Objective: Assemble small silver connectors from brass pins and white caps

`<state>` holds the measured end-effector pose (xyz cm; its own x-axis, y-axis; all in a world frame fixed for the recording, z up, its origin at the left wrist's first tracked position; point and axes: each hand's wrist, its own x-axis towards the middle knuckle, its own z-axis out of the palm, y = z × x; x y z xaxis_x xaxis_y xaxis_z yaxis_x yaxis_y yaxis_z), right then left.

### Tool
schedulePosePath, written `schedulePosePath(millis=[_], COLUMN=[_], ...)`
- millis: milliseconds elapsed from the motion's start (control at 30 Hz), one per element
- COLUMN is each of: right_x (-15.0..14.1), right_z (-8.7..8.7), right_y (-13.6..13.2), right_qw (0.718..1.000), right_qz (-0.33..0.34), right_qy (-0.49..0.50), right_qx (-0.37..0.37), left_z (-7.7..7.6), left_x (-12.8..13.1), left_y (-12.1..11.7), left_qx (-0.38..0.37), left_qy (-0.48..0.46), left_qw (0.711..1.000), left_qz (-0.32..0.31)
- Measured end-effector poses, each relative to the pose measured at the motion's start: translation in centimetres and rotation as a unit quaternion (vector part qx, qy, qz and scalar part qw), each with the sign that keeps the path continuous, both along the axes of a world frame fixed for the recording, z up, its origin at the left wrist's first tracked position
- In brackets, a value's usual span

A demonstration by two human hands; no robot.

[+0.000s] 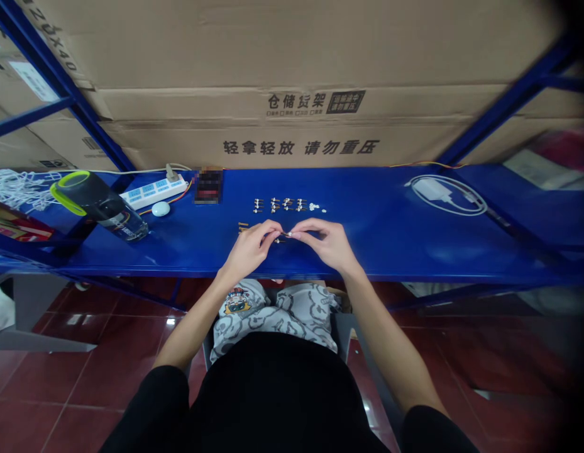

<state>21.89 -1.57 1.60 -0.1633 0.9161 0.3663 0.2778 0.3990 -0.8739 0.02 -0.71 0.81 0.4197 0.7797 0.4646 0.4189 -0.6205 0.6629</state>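
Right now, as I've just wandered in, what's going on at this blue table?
A person's left hand and right hand meet above the blue table, pinching a tiny brass-and-white part between them. Beyond the hands, similar small parts lie in groups, with loose white bits to their right. A few brass-coloured pieces lie by the left hand.

A black top meets white, grey-patterned bottoms.
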Motion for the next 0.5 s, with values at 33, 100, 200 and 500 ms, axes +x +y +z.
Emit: schedulePosePath(millis=[33,100,200,500], right_x=[0.02,0.07,0.09,-0.01], right_z=[0.0,-0.03,-0.08,0.24], right_y=[-0.01,-0.03,-0.06,-0.16], right_qw=[1.0,1.0,1.0,0.999], right_qz=[0.004,0.015,0.025,0.033], right_qy=[0.001,0.007,0.009,0.006], right_qx=[-0.001,-0.002,-0.001,-0.016], left_z=[0.03,0.11,0.22,-0.04], left_x=[-0.02,-0.04,-0.07,-0.11], left_y=[0.0,0.0,0.0,-0.05], left_qx=[-0.002,-0.004,-0.006,0.035], left_qy=[-0.005,-0.014,-0.018,0.028], left_qw=[1.0,1.0,1.0,0.999], left_qz=[-0.004,-0.012,-0.021,-0.013])
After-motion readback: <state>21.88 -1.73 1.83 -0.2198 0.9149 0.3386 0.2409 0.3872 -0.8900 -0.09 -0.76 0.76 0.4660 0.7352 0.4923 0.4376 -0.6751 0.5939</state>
